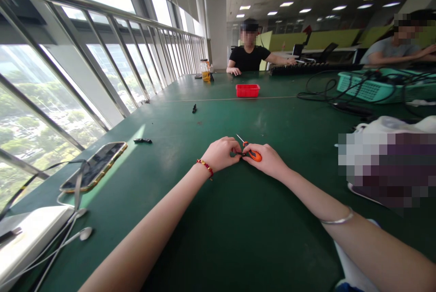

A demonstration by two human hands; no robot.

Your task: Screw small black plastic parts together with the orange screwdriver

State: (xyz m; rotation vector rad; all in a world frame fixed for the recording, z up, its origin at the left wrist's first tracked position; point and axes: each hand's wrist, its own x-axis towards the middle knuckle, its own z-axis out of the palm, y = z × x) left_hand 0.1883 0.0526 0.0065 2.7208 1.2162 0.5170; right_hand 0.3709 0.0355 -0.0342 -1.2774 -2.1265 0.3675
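Above the middle of the green table, my left hand and my right hand meet, fingertips almost touching. Between them is a small dark part, pinched by my left fingers; its kind is too small to make out. A screwdriver with an orange and black handle rests in my right hand, its thin shaft pointing up and away to the left. My right fingertips also reach the dark part. Two small black pieces lie apart on the table: one black piece to the left, another black piece farther back.
A phone, white earphones and a white box lie at left by the railing. A red tray stands farther back. Cables and a teal basket are at right, near a white bag. Two people sit beyond.
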